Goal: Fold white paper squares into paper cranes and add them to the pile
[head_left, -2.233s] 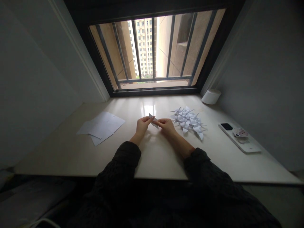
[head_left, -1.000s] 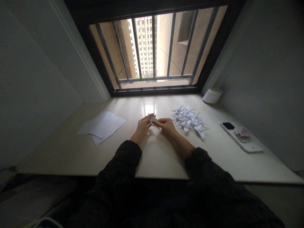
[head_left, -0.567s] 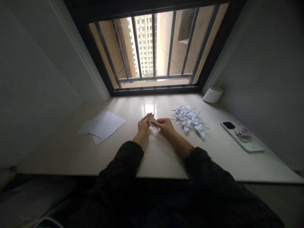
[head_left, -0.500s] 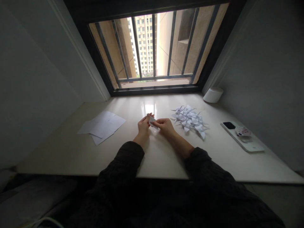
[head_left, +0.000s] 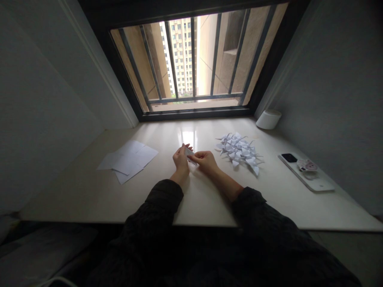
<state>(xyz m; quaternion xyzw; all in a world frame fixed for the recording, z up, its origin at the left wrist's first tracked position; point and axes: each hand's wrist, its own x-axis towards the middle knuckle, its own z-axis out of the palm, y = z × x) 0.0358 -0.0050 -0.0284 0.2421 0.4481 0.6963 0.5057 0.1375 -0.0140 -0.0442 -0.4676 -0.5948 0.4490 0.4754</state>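
Observation:
A small piece of folded white paper [head_left: 188, 152] is held between my two hands, above the middle of the pale tabletop. My left hand [head_left: 180, 159] grips its left side, with the fingers curled behind it. On the other side, my right hand [head_left: 206, 160] pinches the paper's lower right part between thumb and fingers. Much of the paper is covered by the fingers, so its exact fold is hard to make out. To the right of my right hand lies a pile of several folded white paper cranes [head_left: 237, 149].
Flat white paper sheets [head_left: 131, 157] overlap at the left. A white phone [head_left: 311, 181] with a round grip on its back lies at the right. Behind it, a white rounded object [head_left: 268, 119] stands by the wall. A barred window [head_left: 194, 115] borders the table's far side.
The paper has turned slightly between my hands, and its upper tip is lower. My left fingers and thumb have shifted a little on it. The cranes and sheets stay put.

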